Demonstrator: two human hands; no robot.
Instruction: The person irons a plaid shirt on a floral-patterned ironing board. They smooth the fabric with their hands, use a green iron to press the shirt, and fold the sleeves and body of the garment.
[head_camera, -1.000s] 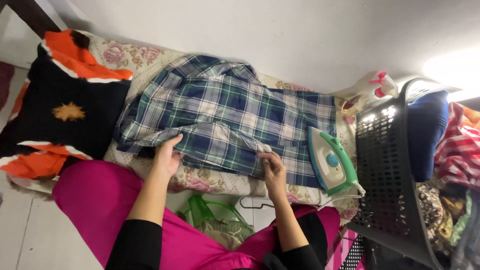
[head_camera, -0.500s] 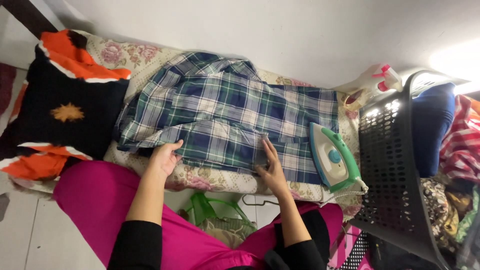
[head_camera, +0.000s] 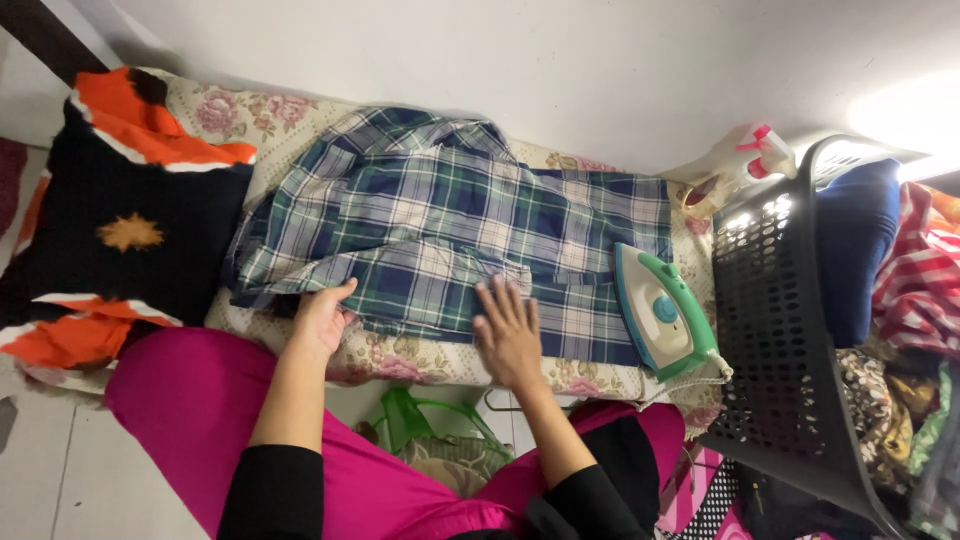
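- Plaid shirt (head_camera: 450, 230) is spread out on the flowery padded board (head_camera: 300, 115) in front of me.
- My left hand (head_camera: 322, 318) pinches the near hem, fingers curled around the edge.
- My right hand (head_camera: 508, 335) lies flat and open on the cloth.
- Best bet, I reckon: keep the hem taut, press wrinkles outward.
- Iron (head_camera: 662, 312) sits just right of my hand, so mind it.

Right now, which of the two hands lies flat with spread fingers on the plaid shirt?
The right hand lies flat on the plaid shirt; the left hand only grips its edge.
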